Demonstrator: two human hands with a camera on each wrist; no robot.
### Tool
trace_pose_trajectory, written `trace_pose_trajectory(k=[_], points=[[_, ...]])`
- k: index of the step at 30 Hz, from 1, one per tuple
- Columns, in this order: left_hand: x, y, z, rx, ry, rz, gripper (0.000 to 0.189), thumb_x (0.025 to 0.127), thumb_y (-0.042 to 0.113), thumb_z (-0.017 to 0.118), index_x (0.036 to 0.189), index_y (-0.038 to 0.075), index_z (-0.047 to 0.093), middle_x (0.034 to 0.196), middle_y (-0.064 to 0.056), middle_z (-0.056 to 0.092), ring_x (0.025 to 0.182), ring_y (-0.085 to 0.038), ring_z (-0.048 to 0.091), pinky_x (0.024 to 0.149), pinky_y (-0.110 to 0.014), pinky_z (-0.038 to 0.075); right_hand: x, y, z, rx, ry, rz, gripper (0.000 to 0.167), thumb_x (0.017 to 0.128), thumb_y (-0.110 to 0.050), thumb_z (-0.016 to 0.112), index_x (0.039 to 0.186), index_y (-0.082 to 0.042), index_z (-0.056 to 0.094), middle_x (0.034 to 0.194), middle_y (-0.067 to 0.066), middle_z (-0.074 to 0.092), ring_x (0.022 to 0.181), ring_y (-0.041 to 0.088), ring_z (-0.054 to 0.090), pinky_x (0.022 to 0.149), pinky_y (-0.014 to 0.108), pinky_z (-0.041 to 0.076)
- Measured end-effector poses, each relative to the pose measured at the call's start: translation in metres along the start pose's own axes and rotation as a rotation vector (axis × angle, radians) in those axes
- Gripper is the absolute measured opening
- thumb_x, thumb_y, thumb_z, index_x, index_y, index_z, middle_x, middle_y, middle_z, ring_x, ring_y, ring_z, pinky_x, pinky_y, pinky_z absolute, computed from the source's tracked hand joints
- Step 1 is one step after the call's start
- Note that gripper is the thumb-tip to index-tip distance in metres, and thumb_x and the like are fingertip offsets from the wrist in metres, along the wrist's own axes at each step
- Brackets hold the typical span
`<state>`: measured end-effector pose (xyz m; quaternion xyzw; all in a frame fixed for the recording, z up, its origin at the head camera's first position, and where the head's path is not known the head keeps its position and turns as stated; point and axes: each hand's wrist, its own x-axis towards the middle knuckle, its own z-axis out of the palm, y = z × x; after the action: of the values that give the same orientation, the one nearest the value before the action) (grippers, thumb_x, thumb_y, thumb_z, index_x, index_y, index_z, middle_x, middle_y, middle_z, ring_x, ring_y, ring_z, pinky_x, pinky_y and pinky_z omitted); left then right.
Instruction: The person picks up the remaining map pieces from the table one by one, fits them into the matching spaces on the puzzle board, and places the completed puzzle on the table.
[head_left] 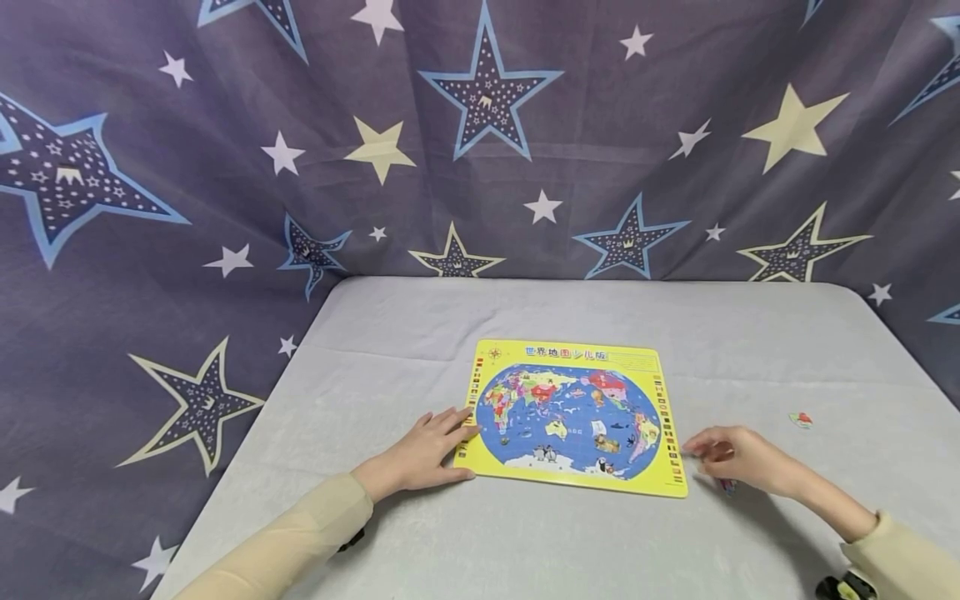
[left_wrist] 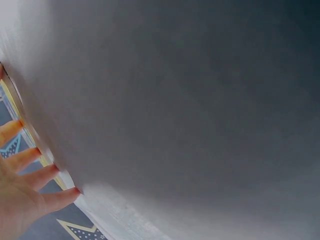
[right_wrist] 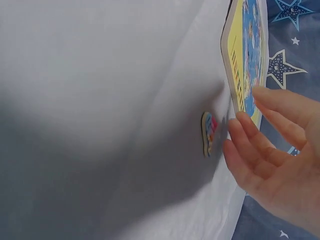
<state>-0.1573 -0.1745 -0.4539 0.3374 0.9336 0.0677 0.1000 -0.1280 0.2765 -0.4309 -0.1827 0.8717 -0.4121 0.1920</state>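
A yellow-bordered world map puzzle board (head_left: 645, 482) lies flat on the table, its blue oval filled with coloured continents and animals. My left hand (head_left: 420, 454) rests at the board's left edge, fingers spread, fingertips on the border. Beside the right edge hovers my right hand (head_left: 738, 458), its fingers loosely bent and holding nothing. Just below it is a small colourful puzzle piece (right_wrist: 209, 132), partly covered by the hand in the head view. A second puzzle piece (head_left: 801, 420), red and green, lies farther right. In the left wrist view the left hand's fingers (left_wrist: 42, 175) reach along the board's edge.
A pale grey cloth covers the table (head_left: 390, 333). Behind and to the left hangs a dark curtain (head_left: 420, 208) printed with stars, meeting the table's edges. Both forearms come in from the front, in cream sleeves (head_left: 300, 533).
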Motion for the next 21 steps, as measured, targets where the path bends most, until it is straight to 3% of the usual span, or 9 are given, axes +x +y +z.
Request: trace_pose_trajectory(k=[11, 21], points=[[0.0, 0.0, 0.0, -0.007, 0.0, -0.004, 0.067, 0.081, 0.059, 0.047, 0.135, 0.02, 0.038, 0.144, -0.008, 0.023, 0.13, -0.03, 0.024, 0.099, -0.054, 0.022, -0.006, 0.003, -0.01, -0.051, -0.098, -0.02, 0.029, 0.074, -0.008, 0.068, 0.099, 0.005, 0.061, 0.098, 0.016, 0.06, 0.082, 0.011, 0.057, 0.067, 0.024, 0.049], [-0.001, 0.001, -0.001, -0.008, 0.004, 0.002, 0.067, 0.082, 0.058, 0.047, 0.135, 0.019, 0.039, 0.144, -0.008, 0.024, 0.129, -0.031, 0.024, 0.099, -0.055, 0.022, -0.013, 0.01, -0.012, -0.05, -0.125, -0.037, 0.03, 0.072, -0.01, 0.07, 0.097, 0.004, 0.062, 0.094, 0.011, 0.06, 0.077, 0.003, 0.054, 0.066, 0.022, 0.049]])
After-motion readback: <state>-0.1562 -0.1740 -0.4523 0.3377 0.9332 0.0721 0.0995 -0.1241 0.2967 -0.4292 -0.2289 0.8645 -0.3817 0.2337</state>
